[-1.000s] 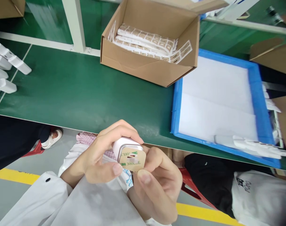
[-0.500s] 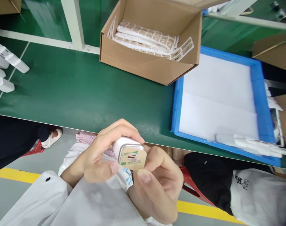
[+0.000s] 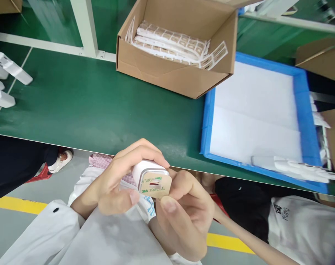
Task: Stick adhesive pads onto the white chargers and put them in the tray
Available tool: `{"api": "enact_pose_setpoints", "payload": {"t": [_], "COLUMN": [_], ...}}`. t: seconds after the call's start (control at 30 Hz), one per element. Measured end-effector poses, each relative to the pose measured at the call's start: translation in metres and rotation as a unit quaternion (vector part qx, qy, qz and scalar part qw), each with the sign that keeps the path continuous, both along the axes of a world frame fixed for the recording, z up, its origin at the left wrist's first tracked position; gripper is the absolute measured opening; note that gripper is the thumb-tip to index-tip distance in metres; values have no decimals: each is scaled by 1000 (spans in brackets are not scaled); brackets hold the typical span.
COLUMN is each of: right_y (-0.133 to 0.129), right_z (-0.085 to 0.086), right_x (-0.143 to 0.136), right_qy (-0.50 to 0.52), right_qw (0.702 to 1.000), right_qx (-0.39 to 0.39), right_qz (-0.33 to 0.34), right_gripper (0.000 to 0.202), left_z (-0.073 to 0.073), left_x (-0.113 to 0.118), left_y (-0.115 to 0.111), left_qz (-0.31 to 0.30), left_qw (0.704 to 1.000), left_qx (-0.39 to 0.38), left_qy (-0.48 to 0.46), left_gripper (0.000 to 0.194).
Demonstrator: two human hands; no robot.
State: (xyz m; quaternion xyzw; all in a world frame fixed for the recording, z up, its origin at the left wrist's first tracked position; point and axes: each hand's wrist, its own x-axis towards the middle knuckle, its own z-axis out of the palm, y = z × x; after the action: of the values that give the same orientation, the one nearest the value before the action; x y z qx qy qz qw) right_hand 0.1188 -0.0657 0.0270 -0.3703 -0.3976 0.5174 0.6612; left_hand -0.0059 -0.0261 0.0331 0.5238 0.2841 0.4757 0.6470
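A white plastic housing (image 3: 144, 166) with rounded corners rests in my left hand (image 3: 119, 178), its end face turned toward me. My left fingers curl over its top and the thumb lies at its lower left. A tan adhesive sticker (image 3: 148, 189) with green 3M print covers that end, around a small slot in the middle. Thumb and forefinger of my right hand (image 3: 188, 215) are closed at the sticker's lower right corner. Its other fingers are bent behind.
An open cardboard box (image 3: 170, 75) on the green bench (image 3: 81, 103) holds sticker sheets (image 3: 170, 40). To its right, white parts (image 3: 291, 169) lie in a blue tray (image 3: 207, 125). More white parts (image 3: 11, 68) lie far left. Another person's arm (image 3: 247, 233) shows at lower right.
Both my hands and the housing stay almost where they were, with only a tiny shift of the right fingers. Another person's forearm has come into view at lower right.
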Motion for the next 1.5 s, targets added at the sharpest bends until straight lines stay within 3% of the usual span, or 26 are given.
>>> {"api": "enact_pose_setpoints", "payload": {"t": [0.3, 0.53, 0.7, 0.97, 1.23, 1.37, 1.5], "right_y": [1, 0, -1, 0, 5, 4, -3], "right_z": [1, 0, -1, -4, -11, -12, -12], "right_x": [0, 1, 1, 0, 14, 10, -4], "right_qy": [-9, -4, 2, -13, -156, -189, -238], "right_qw": [1000, 1000, 1000, 1000, 985, 973, 958], "right_qx": [-7, -15, -11, 0, 3, 33, -10], "right_qz": [-2, -2, 3, -12, -78, -131, -160], "right_gripper": [29, 29, 27, 28, 29, 16, 43], "left_z": [-1, -18, -18, -23, -31, -33, -34], "left_x": [3, 6, 7, 7, 7, 8, 10], "left_y": [2, 11, 9, 13, 17, 18, 17], "left_qz": [8, -16, 7, 5, 19, 10, -3], "left_qw": [1000, 996, 998, 996, 995, 996, 997], "left_qx": [-15, 59, 39, 78, 86, 83, 47], "left_qy": [-23, -63, -42, -53, -39, -34, -64], "left_gripper": [41, 44, 46, 37, 41, 41, 46]}}
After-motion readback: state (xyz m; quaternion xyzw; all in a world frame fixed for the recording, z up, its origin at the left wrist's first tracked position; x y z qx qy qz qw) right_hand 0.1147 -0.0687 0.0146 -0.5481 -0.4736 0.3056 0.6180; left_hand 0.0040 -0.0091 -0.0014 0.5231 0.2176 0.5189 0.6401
